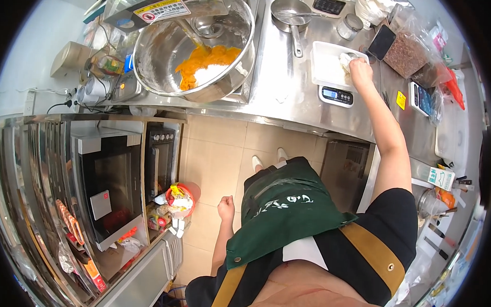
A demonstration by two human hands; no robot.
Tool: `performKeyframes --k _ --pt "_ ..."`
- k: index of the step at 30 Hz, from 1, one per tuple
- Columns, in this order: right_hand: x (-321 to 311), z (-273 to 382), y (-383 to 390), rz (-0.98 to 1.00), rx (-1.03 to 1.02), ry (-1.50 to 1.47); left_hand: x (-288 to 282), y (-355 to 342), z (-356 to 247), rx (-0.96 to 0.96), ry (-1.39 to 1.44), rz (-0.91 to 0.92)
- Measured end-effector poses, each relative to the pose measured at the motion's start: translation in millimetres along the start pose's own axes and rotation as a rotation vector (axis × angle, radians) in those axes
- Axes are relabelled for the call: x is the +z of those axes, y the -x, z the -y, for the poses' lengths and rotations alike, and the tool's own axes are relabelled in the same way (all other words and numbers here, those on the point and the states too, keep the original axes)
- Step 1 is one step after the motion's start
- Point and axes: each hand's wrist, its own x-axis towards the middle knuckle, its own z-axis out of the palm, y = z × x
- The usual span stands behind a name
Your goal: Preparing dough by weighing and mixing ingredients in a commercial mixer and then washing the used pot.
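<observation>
My right hand (pixel 361 71) reaches over the right side of a white plastic tray (pixel 323 61). Its fingers are closed, and what they grip is mostly hidden. A clump of white powder (pixel 345 59) shows just beside the fingertips, with a greyish rim near it. The tray rests on a digital kitchen scale (pixel 335 96) with a lit display. My left hand (pixel 226 208) hangs low beside the green apron (pixel 287 209), loosely curled with nothing visible in it. To the left, a large steel mixer bowl (pixel 157 58) holds orange mash (pixel 211 60) and a heap of white powder (pixel 209 74).
Behind the tray are a steel saucepan (pixel 283 11), a glass jar (pixel 349 27) and a phone (pixel 381 42). A bag of brown granules (pixel 408 53) and a second scale (pixel 421 98) lie right. An oven (pixel 112 181) and a full waste bin (pixel 185 197) stand lower left.
</observation>
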Motion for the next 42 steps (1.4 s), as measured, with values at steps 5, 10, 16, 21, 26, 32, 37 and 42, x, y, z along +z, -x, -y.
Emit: performKeyframes --k 5,10,16,21,26,32,37,42 --pt "6.8 -2.3 -1.5 -0.033 0.042 0.04 -0.4 3.3 14.4 -0.012 -0.02 0.012" --pt "0.3 -3.3 1.9 -0.053 0.029 0.08 -2.6 3.9 21.4 -0.054 -0.037 0.017" --pt "-6.5 -11.2 -2.1 -0.104 -0.003 0.134 -3.2 2.2 27.1 -0.056 -0.043 0.038" --pt "-18.1 -15.1 -6.7 -0.14 0.014 0.152 -4.3 -3.3 29.7 -0.059 -0.04 0.059" --pt "-8.7 -14.7 -2.1 -0.145 0.028 0.168 -5.0 -8.1 33.8 -0.034 -0.034 0.073" --pt "-36.1 2.5 -1.0 -0.178 0.112 -0.132 -11.4 -5.2 39.5 -0.077 -0.033 0.086" --pt "-24.9 -9.0 -0.9 -0.208 0.143 -0.027 -16.5 -6.2 47.6 -0.063 -0.07 0.103" --pt "-32.1 -4.1 2.4 -0.222 0.191 -0.044 -20.6 -4.2 56.3 -0.098 -0.087 0.118"
